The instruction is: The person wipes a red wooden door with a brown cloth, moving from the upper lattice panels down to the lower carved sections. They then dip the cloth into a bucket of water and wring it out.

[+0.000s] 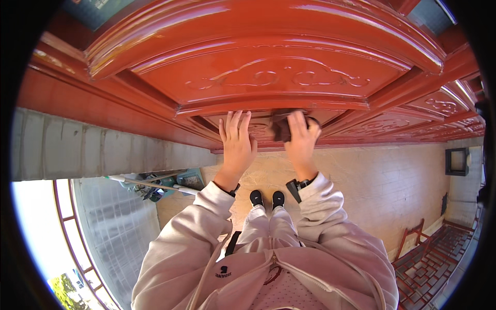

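A dark brown cloth (281, 124) is bunched under my right hand (303, 133), which presses it against the lower part of a glossy red carved wooden panel (271, 87). Part of the cloth is blurred. To its left, my left hand (237, 137) is raised with fingers spread, its fingertips at the panel's lower moulding; whether they touch cannot be told. Nothing is in that hand. Raised scrollwork decorates the panel face above both hands, and a smaller carved panel shows partly behind them.
More red carved panels (379, 127) run off to the right. At left stand a grey brick wall (77, 145) and long-handled tools (147, 182) beside a teal bin (190, 179). A dark square frame (457, 161) is at far right, above a red lattice railing (430, 259). Beige floor tiles (360, 186) lie below.
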`<control>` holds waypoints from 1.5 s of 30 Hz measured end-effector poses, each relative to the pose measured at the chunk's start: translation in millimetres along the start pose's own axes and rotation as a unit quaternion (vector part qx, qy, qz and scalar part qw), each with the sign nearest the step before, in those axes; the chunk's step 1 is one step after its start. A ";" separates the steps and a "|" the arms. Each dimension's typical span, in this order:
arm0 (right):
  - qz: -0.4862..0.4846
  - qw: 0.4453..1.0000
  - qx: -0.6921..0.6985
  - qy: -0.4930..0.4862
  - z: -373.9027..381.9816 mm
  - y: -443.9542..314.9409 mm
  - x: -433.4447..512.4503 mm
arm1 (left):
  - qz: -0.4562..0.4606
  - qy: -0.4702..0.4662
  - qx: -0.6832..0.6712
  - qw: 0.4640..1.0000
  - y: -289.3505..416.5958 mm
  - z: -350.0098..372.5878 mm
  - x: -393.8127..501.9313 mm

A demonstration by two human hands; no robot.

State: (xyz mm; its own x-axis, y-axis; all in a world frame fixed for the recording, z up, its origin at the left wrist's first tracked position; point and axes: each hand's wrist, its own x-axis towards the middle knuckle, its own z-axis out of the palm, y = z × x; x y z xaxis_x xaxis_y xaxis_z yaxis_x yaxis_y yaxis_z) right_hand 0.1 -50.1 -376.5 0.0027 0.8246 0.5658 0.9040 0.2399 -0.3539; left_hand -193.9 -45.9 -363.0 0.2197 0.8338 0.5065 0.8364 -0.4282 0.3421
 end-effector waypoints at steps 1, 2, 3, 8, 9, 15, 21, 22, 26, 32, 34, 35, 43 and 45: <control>0.013 0.998 -0.006 0.058 -1.3 5.5 0.6 | -0.023 -0.011 0.016 1.000 2.5 -4.4 0.4; 0.029 0.997 -0.030 0.068 -2.6 7.2 -0.5 | -0.037 0.007 0.015 0.999 3.1 -8.2 1.4; 0.019 0.997 -0.011 0.078 3.3 2.6 1.6 | -0.058 0.020 0.016 0.998 3.2 -11.3 1.8; -0.122 0.990 0.070 0.016 47.8 -58.7 14.0 | -0.116 0.074 -0.034 0.990 -6.5 -19.8 -6.6; -0.122 0.989 0.077 0.026 56.9 -73.3 17.1 | -0.128 0.084 -0.044 0.987 -8.2 -22.0 -11.4; -0.205 0.976 0.068 -0.022 72.1 -120.4 28.7 | -0.178 0.080 -0.014 0.981 -19.1 -49.2 -28.0; -0.175 0.984 0.016 -0.024 43.0 -80.9 21.5 | -0.152 0.037 -0.040 0.987 -10.1 -70.3 -37.2; -0.172 0.985 0.010 -0.031 43.3 -79.6 20.0 | -0.151 0.038 -0.044 0.987 -10.0 -72.5 -39.5; -0.158 0.986 0.027 -0.041 61.4 -99.3 18.3 | -0.167 0.038 -0.054 0.984 -22.7 -82.0 -50.1; -0.132 0.991 0.008 0.013 89.7 -146.5 14.0 | -0.135 0.038 -0.107 0.984 -65.1 -95.3 -53.8; -0.125 0.992 0.003 0.002 91.0 -151.3 11.3 | -0.122 0.029 -0.126 0.984 -73.1 -96.0 -55.0; -0.112 0.994 0.003 -0.008 91.0 -152.4 10.9 | -0.120 0.026 -0.135 0.983 -75.8 -95.2 -54.9; -0.103 0.990 0.082 0.059 78.2 -175.7 -2.6 | -0.066 -0.023 -0.240 0.968 -79.6 -96.8 -70.0; -0.088 0.984 0.138 0.074 79.1 -184.6 -5.0 | -0.057 -0.019 -0.252 0.966 -84.8 -104.7 -73.1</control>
State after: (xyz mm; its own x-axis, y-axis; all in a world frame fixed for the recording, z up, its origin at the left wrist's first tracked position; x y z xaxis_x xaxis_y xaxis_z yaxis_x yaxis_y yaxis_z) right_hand -200.6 -57.9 -372.9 -0.0620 0.6788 0.7317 0.7460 0.5186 -0.4178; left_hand -333.5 -107.0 -346.2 0.1665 0.8933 0.4175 0.5074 -0.4407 0.7405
